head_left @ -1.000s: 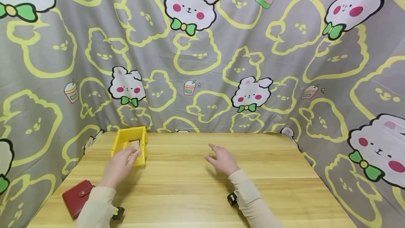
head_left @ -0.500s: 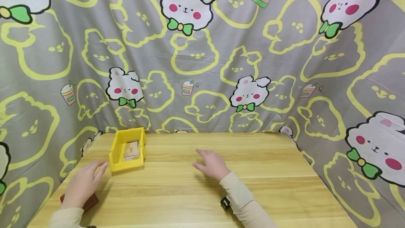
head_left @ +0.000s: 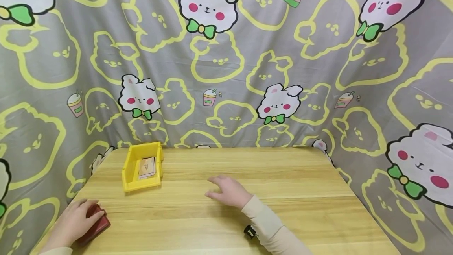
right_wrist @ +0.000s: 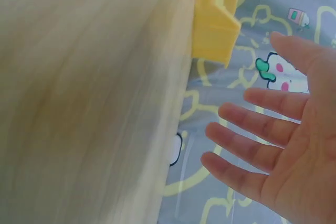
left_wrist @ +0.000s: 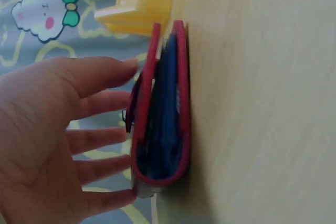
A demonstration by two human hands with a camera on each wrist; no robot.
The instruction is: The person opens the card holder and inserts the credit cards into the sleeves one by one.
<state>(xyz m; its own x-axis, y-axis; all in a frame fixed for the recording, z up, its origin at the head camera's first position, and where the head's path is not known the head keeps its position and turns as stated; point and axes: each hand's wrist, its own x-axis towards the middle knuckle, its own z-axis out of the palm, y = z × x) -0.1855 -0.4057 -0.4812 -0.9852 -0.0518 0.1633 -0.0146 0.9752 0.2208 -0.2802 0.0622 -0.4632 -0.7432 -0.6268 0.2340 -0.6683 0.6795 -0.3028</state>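
Observation:
A thick red wallet (head_left: 96, 226) with a snap strap lies at the table's left front. My left hand (head_left: 76, 219) is over it, thumb and fingers spread across its top cover. In the left wrist view the wallet (left_wrist: 184, 103) shows edge-on, folded over dark blue inner leaves, with the left hand's fingertips right at its cover. My right hand (head_left: 230, 192) hovers above the middle of the table, holding nothing. Its fingers (right_wrist: 252, 150) are spread and relaxed in the right wrist view.
A yellow plastic bin (head_left: 141, 186) stands at the back left, with a few printed cards (head_left: 147, 167) inside. The wooden table (head_left: 301, 192) is bounded by a grey patterned curtain (head_left: 226, 70) at the back and both sides.
My left hand has moved from over the yellow bin, back and left, down onto the red wallet. The right hand has drifted slightly left and nearer.

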